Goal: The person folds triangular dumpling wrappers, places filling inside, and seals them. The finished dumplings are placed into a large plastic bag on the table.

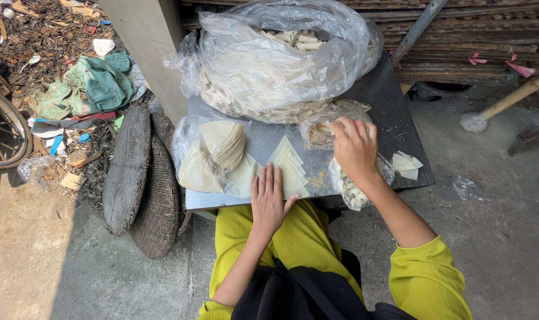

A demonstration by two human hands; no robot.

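Observation:
My left hand [269, 198] lies flat, fingers apart, on the near edge of a metal table [263, 141], touching pale triangular dough sheets [288, 169]. My right hand [355, 147] reaches into a small clear plastic bag [327, 129] holding crumbly filling; its fingertips are curled at the bag's mouth, and whether they pinch anything is hidden. A fanned stack of pale dough wrappers [223, 145] rests on plastic at the table's left.
A large clear bag [281, 59] full of folded pieces fills the table's back. A few folded pieces [406, 164] lie at the right edge. Two woven trays [142, 178] lean against the table's left side. Litter and cloth [91, 83] cover the ground.

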